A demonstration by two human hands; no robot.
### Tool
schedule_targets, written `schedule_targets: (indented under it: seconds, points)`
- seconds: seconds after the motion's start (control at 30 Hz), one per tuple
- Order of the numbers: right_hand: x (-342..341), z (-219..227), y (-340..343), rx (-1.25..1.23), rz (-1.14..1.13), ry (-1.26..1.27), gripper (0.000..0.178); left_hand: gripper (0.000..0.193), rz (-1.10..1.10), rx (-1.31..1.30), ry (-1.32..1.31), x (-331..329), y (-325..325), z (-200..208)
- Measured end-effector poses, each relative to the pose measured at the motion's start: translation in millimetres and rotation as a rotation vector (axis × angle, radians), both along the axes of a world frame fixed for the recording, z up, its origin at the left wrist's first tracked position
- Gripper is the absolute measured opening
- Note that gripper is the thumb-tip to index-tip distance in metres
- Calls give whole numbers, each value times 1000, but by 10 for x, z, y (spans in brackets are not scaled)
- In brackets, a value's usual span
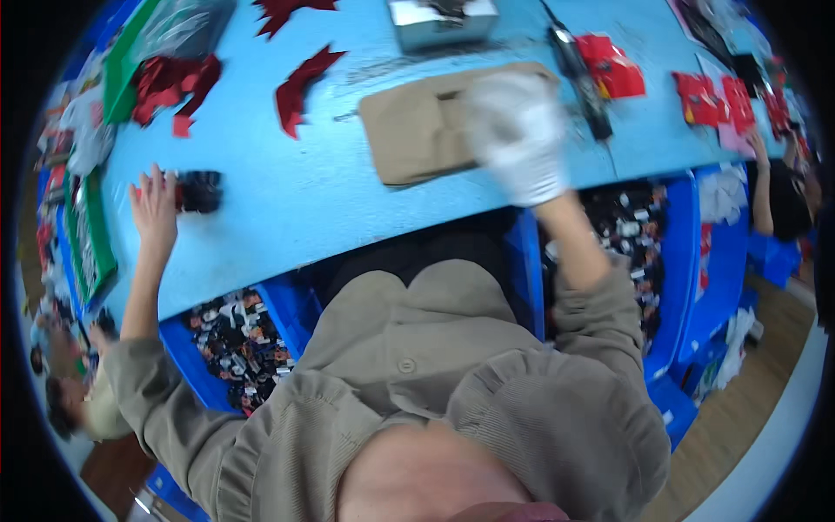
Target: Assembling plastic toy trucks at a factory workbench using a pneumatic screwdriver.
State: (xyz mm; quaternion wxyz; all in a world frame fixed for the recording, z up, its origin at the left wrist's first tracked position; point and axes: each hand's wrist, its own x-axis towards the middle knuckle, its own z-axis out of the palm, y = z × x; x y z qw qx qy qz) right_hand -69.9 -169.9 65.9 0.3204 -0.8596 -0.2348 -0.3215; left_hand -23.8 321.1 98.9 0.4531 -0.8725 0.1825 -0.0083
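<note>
At the left of the light blue table, my bare left hand [155, 209] is closed at the end of a small black-and-dark-red object [200, 191], whose kind I cannot make out. My right hand [519, 139] wears a white glove and is smeared by motion, so its fingers do not show clearly. It is over the right part of a folded tan cloth pad [409, 130]. To the right of that glove lies a long black handheld tool [581, 87] with a cord at its far end.
Dark red cut pieces [300, 91] and a grey box [444, 24] lie farther back. Red packets [613, 68] sit at the right. Blue bins [235, 344] full of small dark items stand below the table edge. A green tray [122, 83] and other people flank the table.
</note>
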Motion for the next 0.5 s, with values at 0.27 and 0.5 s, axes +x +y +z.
schedule_targets:
  seconds: [0.27,0.5]
  points:
    - [451,-535,-2736,324,-634,685,61,42,-225,-787,91,12,-1095,-476]
    - [-31,-28,-2027,1325,-428,356,55,62,-470,-1806,617,-216,-2979,-191]
